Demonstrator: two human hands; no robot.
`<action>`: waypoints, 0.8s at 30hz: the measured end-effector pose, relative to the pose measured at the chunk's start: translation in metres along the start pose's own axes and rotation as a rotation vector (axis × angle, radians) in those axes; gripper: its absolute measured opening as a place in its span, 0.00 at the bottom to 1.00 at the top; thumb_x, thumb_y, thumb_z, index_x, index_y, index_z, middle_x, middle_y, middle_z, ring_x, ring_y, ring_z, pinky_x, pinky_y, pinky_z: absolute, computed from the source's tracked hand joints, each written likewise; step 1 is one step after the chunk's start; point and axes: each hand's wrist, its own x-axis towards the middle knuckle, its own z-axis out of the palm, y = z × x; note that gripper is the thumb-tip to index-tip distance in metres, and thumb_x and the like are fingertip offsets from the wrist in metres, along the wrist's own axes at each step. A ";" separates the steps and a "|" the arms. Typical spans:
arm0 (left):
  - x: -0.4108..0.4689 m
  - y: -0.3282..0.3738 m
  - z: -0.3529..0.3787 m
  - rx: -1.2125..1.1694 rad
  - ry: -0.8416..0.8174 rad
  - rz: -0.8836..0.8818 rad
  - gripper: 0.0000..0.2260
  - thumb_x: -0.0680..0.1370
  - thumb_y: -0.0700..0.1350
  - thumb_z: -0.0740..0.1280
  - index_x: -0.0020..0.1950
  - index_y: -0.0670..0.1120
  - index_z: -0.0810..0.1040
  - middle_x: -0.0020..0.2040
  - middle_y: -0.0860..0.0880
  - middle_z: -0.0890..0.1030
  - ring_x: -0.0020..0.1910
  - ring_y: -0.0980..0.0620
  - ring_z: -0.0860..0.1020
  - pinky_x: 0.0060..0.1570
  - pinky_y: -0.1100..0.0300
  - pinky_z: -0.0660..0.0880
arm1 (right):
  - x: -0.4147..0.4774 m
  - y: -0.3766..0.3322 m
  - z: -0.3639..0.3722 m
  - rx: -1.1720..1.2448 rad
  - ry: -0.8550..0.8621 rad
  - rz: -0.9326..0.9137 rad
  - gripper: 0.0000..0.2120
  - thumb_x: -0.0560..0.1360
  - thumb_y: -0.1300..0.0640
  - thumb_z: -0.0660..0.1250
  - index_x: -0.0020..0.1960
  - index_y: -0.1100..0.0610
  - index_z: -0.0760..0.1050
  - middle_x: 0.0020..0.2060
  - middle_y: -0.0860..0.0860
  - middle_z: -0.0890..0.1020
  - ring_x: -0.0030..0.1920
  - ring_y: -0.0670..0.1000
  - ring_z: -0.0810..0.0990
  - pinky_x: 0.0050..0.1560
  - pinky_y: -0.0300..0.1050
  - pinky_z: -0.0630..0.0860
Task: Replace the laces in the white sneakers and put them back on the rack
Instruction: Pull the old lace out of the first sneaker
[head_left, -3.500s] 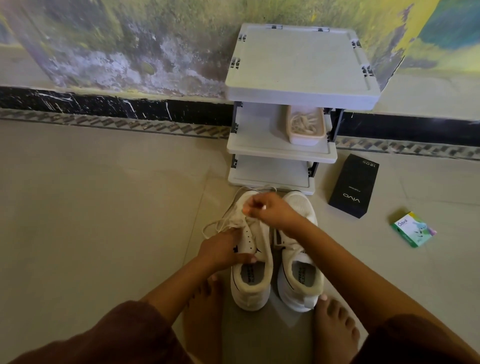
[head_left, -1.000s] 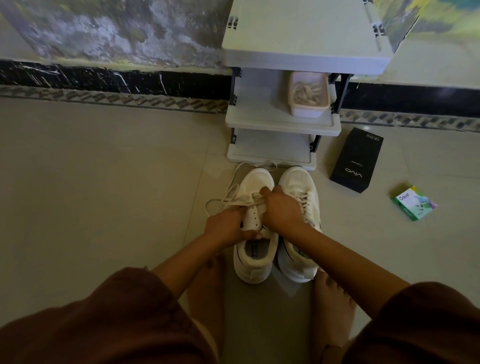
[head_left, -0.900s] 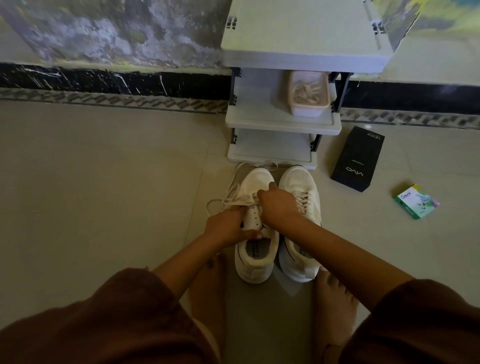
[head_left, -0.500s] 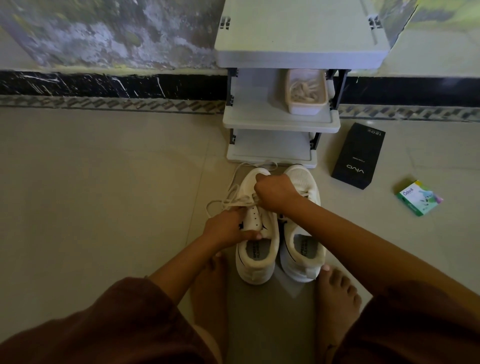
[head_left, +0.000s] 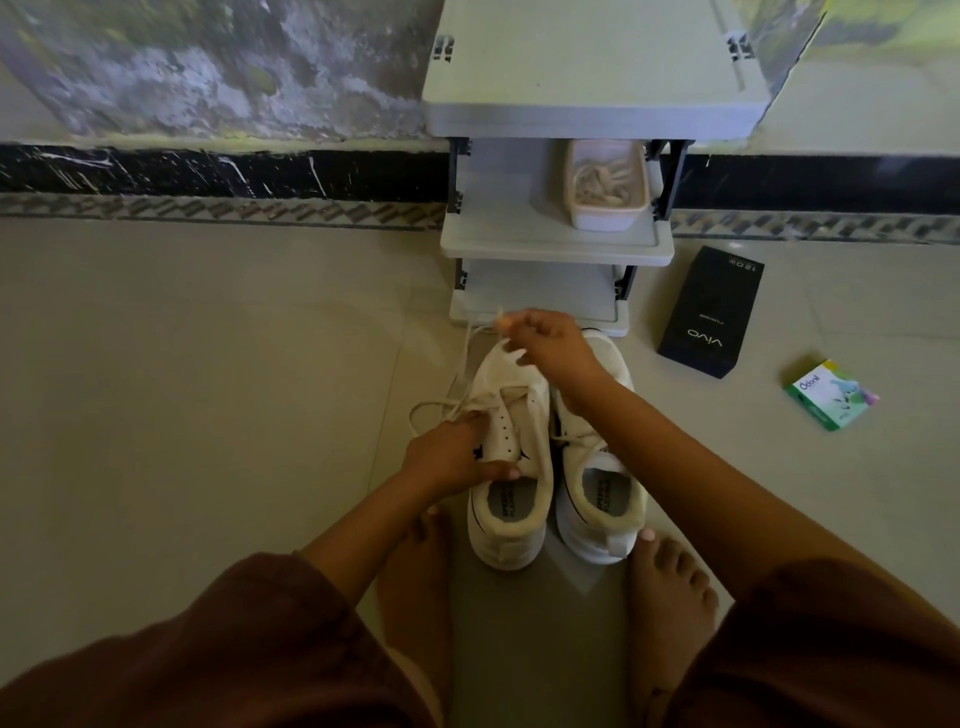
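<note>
Two sneakers (head_left: 602, 499) side by side on the floor, just in front of the rack (head_left: 550, 244), left hand (head_left: 452, 457) gripping the left sneaker (head_left: 519, 415) at its tongue, right hand (head_left: 550, 348) pinching a lace (head_left: 457, 402) end, raised over that sneaker's toe

pale beige tiled floor (head_left: 182, 389), mottled stained wall (head_left: 208, 67), black marble skirting (head_left: 208, 171), patterned border strip (head_left: 208, 210), dim light
</note>
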 end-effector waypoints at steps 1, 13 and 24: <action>-0.001 0.001 -0.001 -0.009 0.005 -0.004 0.40 0.68 0.67 0.68 0.73 0.49 0.61 0.70 0.48 0.70 0.64 0.49 0.72 0.48 0.60 0.67 | -0.001 -0.002 -0.004 0.009 0.062 0.017 0.08 0.79 0.55 0.62 0.55 0.55 0.76 0.44 0.49 0.79 0.49 0.50 0.78 0.47 0.39 0.73; 0.000 0.009 -0.036 -0.504 0.089 -0.182 0.23 0.72 0.42 0.70 0.66 0.49 0.70 0.59 0.48 0.75 0.55 0.49 0.75 0.50 0.55 0.75 | -0.045 0.053 0.005 -1.077 -0.375 0.118 0.51 0.71 0.38 0.66 0.76 0.62 0.38 0.76 0.59 0.44 0.76 0.57 0.48 0.73 0.50 0.50; 0.051 0.043 -0.049 0.235 -0.026 0.048 0.13 0.76 0.45 0.65 0.56 0.40 0.79 0.58 0.43 0.74 0.57 0.45 0.73 0.49 0.57 0.72 | -0.057 0.080 0.016 -1.277 -0.191 -0.041 0.44 0.76 0.34 0.51 0.75 0.65 0.39 0.75 0.63 0.48 0.75 0.59 0.51 0.74 0.53 0.46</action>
